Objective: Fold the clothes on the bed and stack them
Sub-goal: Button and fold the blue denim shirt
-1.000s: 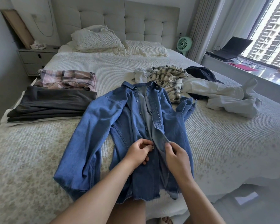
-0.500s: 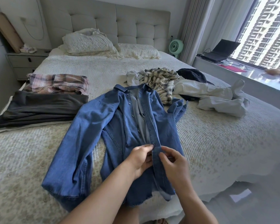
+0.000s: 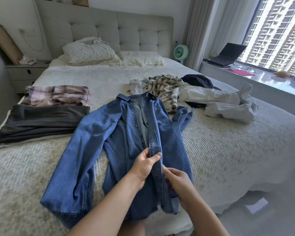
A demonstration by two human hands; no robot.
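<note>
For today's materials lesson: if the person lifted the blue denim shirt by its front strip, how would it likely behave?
The denim shirt would probably sag, since it lies creased and limp on the bed. Its long sleeve would likely dangle. The left hand and right hand pinch the cloth easily, so it seems unlikely to slip.

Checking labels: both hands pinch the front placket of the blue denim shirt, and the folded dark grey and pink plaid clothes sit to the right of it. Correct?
Not quite. The head view shows the folded dark grey garment and pink plaid garment to the left of the blue denim shirt, not the right. The rest holds: the left hand and right hand both pinch its front placket.
</note>
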